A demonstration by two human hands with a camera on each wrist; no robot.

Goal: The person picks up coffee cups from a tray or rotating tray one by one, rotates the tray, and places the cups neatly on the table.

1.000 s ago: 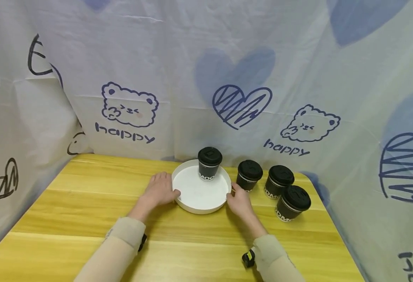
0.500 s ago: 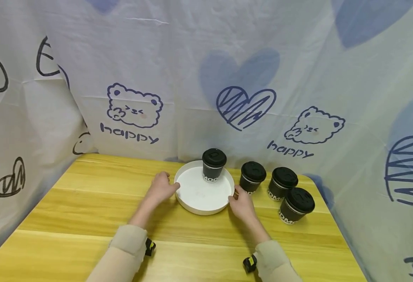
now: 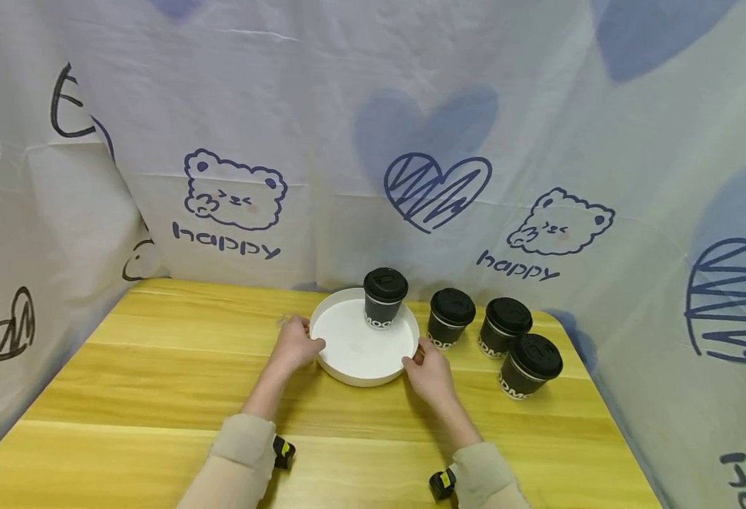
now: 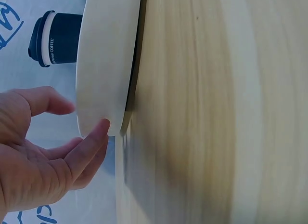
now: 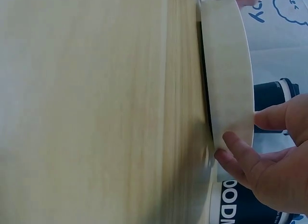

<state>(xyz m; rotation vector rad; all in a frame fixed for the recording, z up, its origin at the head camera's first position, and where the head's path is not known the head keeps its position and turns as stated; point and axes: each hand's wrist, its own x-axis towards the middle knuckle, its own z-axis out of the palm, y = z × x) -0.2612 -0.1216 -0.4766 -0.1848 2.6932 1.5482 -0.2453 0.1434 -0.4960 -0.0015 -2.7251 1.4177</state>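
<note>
A round white tray (image 3: 353,353) with a low wall sits on the wooden table, one dark lidded paper coffee cup (image 3: 384,307) upright near its back right rim. My left hand (image 3: 295,345) grips the tray's left edge. In the left wrist view its thumb is right at the rim and fingertips (image 4: 103,125) meet the outer wall. At the right edge my right hand (image 3: 431,375) holds the tray too. The right wrist view has that thumb on the rim and fingers (image 5: 236,144) against the wall.
Several matching cups stand to the right: one cup (image 3: 450,314) close beside the tray, another cup (image 3: 504,329) further right, and a front cup (image 3: 528,367). Printed cloth (image 3: 341,233) hangs behind the wooden table (image 3: 360,438) and along its sides.
My left hand's fingers have drawn in from lying spread beside the tray to grip its edge. The cup on the tray stands slightly further right; my right hand stays at the right rim.
</note>
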